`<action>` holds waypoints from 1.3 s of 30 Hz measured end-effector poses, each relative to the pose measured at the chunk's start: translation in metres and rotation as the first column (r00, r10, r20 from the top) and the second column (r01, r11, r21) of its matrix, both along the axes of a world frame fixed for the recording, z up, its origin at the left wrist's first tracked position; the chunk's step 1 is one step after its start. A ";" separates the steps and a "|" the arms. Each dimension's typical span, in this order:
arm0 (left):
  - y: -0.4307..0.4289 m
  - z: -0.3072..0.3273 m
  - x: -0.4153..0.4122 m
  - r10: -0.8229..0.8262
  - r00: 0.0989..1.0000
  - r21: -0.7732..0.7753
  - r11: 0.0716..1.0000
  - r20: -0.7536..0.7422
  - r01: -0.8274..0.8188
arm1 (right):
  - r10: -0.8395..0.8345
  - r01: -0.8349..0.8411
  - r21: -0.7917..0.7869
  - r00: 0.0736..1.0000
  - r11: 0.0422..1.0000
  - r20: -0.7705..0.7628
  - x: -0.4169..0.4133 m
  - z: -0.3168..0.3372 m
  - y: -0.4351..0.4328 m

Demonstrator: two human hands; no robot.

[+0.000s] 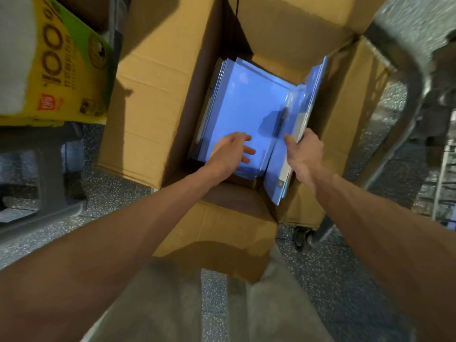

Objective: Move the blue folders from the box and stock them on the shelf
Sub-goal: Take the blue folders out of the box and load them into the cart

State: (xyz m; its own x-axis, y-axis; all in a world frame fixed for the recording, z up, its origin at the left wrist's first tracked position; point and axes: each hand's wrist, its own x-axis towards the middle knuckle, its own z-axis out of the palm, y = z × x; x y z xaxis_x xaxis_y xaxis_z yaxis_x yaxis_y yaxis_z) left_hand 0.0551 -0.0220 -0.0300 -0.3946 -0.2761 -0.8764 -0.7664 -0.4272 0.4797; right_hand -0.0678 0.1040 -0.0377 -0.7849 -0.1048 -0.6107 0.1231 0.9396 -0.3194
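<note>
**stockroom_jo:** The glossy blue plastic folders (241, 102) are down inside the open brown cardboard box (153, 95). Most are in a stack tipped toward the box's left wall, covers facing us. A smaller upright bundle of the same blue folders (277, 176) stands on edge along the right wall, with its long axis running away from us. We reckon the lift turns on that bit.

**binder_pete:** Agreed. Our right grip (304, 150) is clenched round the near upper edge of that upright bundle, so the folders run straight ahead of the grip and down into the box. Our left grip (230, 150) is released, fingers loose. It rests on the cover of the leaning stack just beside the bundle, touching it but holding nothing.

**stockroom_jo:** So right is the one already on the load. We'd guess the pull goes up and back toward us, along that long edge. Left is close enough to cross over and support the far end. Holding slick covers from one end only could let them fan out.

**binder_pete:** Yep. We can't see the shelf from here though. There's just the yellow and green printed carton (56, 70) off to the left and speckled grey floor (333, 280) around the box.
</note>
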 end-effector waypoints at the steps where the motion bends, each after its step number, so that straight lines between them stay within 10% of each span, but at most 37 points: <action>1: -0.005 0.020 0.001 -0.064 0.998 -0.087 0.994 -0.020 0.062 | 0.011 -0.011 -0.010 1.000 1.000 0.014 -0.001 0.018 0.002; 8: -0.052 0.173 0.001 -0.532 0.840 -0.560 0.666 0.107 0.493 | 0.183 -0.168 -0.130 0.977 0.977 0.110 0.017 0.156 -0.009; 11: -0.071 0.265 -0.008 -0.666 0.701 -0.724 0.350 0.255 0.595 | 0.333 -0.306 -0.213 0.938 0.928 0.102 0.016 0.240 -0.019; 13: -0.082 0.320 -0.011 -0.696 0.637 -0.827 0.111 0.331 0.551 | 0.438 -0.402 -0.283 0.896 0.871 0.073 0.008 0.299 -0.027; 19: -0.098 0.459 -0.003 -0.775 0.456 -0.864 -0.222 0.437 0.451 | 0.779 -0.771 -0.219 0.623 0.598 -0.068 -0.008 0.458 -0.061; 24: -0.106 0.537 0.003 -0.788 0.394 -0.849 -0.288 0.473 0.442 | 0.913 -0.929 -0.074 0.370 0.362 -0.173 0.000 0.553 -0.069; 30: -0.103 0.598 0.034 -0.825 0.320 -0.850 -0.317 0.466 0.421 | 0.930 -0.948 0.065 0.290 0.311 -0.228 0.040 0.629 -0.055; 34: -0.100 0.609 0.056 -0.823 0.376 -0.894 -0.318 0.426 0.317 | 0.842 -0.860 0.180 0.389 0.477 -0.374 0.067 0.661 -0.033; 39: -0.094 0.614 0.071 -0.783 0.574 -0.950 -0.063 0.238 0.307 | 0.479 -0.615 0.062 0.543 0.786 -0.690 0.080 0.690 0.013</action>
